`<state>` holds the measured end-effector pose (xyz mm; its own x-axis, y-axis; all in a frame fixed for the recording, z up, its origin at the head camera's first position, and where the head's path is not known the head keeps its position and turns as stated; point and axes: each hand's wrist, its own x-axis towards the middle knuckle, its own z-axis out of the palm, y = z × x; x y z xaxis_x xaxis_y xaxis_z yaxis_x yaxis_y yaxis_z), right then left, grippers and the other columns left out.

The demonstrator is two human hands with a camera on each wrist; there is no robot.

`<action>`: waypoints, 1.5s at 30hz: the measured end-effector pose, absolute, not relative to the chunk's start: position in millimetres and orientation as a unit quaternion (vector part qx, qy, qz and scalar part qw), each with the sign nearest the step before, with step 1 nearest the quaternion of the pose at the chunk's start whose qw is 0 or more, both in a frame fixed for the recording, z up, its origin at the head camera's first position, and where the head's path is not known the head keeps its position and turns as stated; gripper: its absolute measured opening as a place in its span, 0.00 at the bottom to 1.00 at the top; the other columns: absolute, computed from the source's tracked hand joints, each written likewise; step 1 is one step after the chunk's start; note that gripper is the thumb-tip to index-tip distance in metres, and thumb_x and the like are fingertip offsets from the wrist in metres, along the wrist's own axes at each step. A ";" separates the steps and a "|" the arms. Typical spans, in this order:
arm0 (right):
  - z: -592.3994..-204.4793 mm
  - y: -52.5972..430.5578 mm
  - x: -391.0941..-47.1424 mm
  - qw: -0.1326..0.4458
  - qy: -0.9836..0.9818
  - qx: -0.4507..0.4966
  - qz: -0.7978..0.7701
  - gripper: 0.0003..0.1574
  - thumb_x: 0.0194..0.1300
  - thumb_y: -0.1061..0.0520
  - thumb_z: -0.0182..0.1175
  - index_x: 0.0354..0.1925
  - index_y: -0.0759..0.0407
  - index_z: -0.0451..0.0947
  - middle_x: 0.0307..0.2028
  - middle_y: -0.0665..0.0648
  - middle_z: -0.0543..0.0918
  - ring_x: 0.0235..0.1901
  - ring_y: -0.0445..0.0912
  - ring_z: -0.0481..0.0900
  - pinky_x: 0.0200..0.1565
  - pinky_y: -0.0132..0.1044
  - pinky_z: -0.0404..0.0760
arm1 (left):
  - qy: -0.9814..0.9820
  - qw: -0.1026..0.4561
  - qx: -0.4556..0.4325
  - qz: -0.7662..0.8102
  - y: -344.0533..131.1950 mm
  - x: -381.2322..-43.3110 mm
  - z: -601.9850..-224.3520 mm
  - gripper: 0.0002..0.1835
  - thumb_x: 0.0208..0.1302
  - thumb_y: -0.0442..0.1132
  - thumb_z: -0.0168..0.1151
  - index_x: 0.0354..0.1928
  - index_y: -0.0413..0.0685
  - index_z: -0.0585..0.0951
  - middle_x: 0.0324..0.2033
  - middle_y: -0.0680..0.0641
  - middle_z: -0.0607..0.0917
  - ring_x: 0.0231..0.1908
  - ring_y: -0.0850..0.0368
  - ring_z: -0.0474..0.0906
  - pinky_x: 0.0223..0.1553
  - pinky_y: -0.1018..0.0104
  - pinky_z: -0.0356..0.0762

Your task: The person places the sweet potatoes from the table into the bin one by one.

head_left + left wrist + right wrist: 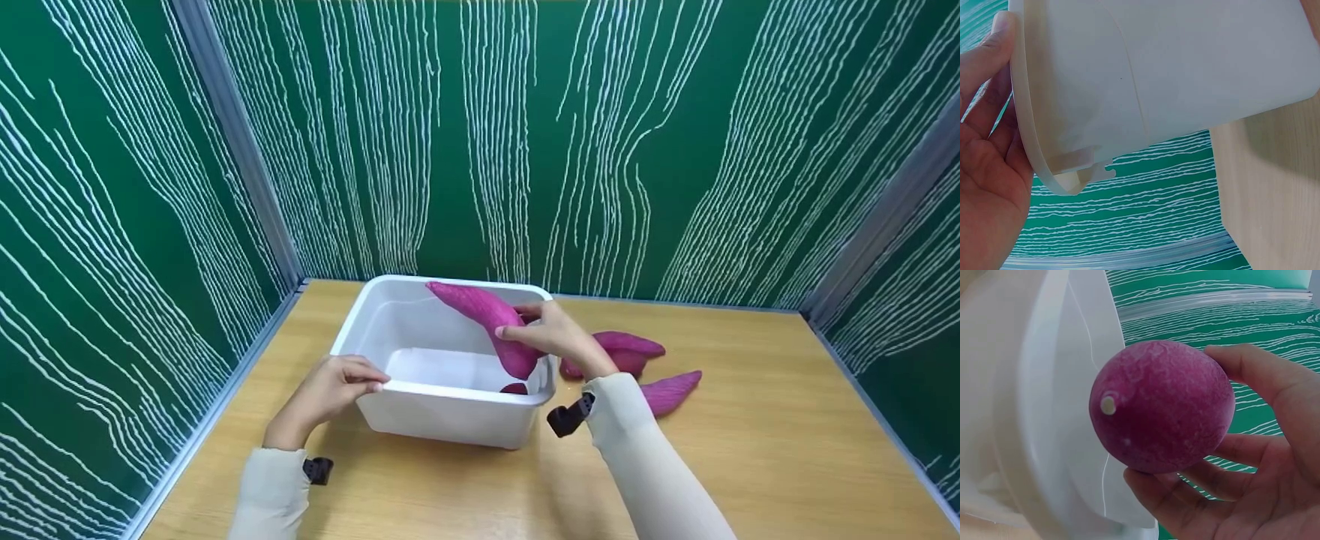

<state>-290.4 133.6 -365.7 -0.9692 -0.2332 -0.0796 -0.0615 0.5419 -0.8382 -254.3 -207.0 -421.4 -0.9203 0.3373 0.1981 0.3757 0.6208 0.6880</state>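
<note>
My right hand (pixel 561 335) grips a purple-red sweet potato (pixel 480 309) over the right side of a white plastic tub (pixel 450 418). The root is tilted, its thin end up and to the left. In the right wrist view, the sweet potato's rounded end (pixel 1162 405) faces the camera, with thumb and fingers around it. At the tub's front left corner, my left hand (pixel 330 394) pinches the rim; the left wrist view shows the thumb and fingers at the rim (pixel 1023 101). A dark red piece (pixel 514 388) shows inside the tub near its front right corner, mostly hidden.
More sweet potatoes lie on the wooden table (pixel 772 427) right of the tub: a pink one (pixel 630 342) at the back and another (pixel 673 391) nearer, partly behind the right sleeve. Green panels (pixel 555 150) with white lines enclose the table at the back and sides.
</note>
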 end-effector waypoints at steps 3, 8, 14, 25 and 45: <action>-364.9 132.8 -289.5 0.093 0.874 -0.079 -0.470 0.45 0.56 0.43 0.68 0.66 0.61 0.67 0.55 0.63 0.78 0.49 0.52 0.80 0.50 0.45 0.82 | -0.897 0.022 -0.202 -0.393 -207.1 -254.3 -421.7 0.06 0.57 0.34 0.68 0.37 0.48 0.89 0.37 0.49 0.87 0.41 0.54 0.79 0.42 0.67 0.81; -365.6 131.7 -289.1 0.099 0.873 -0.076 -0.471 0.45 0.56 0.42 0.68 0.66 0.61 0.67 0.55 0.63 0.78 0.49 0.52 0.79 0.50 0.44 0.81 | -0.896 0.018 -0.200 -0.397 -206.7 -253.8 -421.2 0.07 0.57 0.34 0.68 0.37 0.48 0.89 0.37 0.49 0.87 0.42 0.54 0.79 0.42 0.68 0.81; -367.6 131.6 -289.2 0.106 0.873 -0.070 -0.471 0.46 0.56 0.41 0.68 0.67 0.60 0.66 0.56 0.63 0.77 0.49 0.53 0.80 0.49 0.45 0.82 | -0.896 0.014 -0.195 -0.398 -206.3 -254.0 -421.2 0.07 0.58 0.34 0.67 0.38 0.48 0.89 0.38 0.49 0.87 0.43 0.53 0.79 0.45 0.62 0.82; -368.5 133.0 -288.6 0.093 0.860 -0.095 -0.492 0.38 0.60 0.50 0.65 0.65 0.61 0.68 0.56 0.64 0.76 0.50 0.54 0.79 0.46 0.44 0.83 | -0.896 0.016 -0.198 -0.398 -206.2 -253.8 -420.8 0.07 0.58 0.34 0.67 0.38 0.48 0.89 0.37 0.49 0.87 0.42 0.54 0.79 0.45 0.63 0.81; -370.1 133.7 -286.9 0.100 0.865 -0.125 -0.475 0.34 0.62 0.51 0.64 0.63 0.62 0.70 0.53 0.64 0.80 0.49 0.54 0.80 0.46 0.45 0.82 | -0.893 0.034 -0.208 -0.398 -206.5 -254.5 -422.3 0.07 0.57 0.31 0.68 0.37 0.45 0.89 0.36 0.49 0.88 0.42 0.53 0.79 0.43 0.71 0.79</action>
<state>-286.9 133.7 -370.1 -0.9489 -0.3109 -0.0536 -0.1216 0.5171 -0.8472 -254.5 -206.5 -422.3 -0.9112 0.3448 0.2256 0.3982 0.5963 0.6970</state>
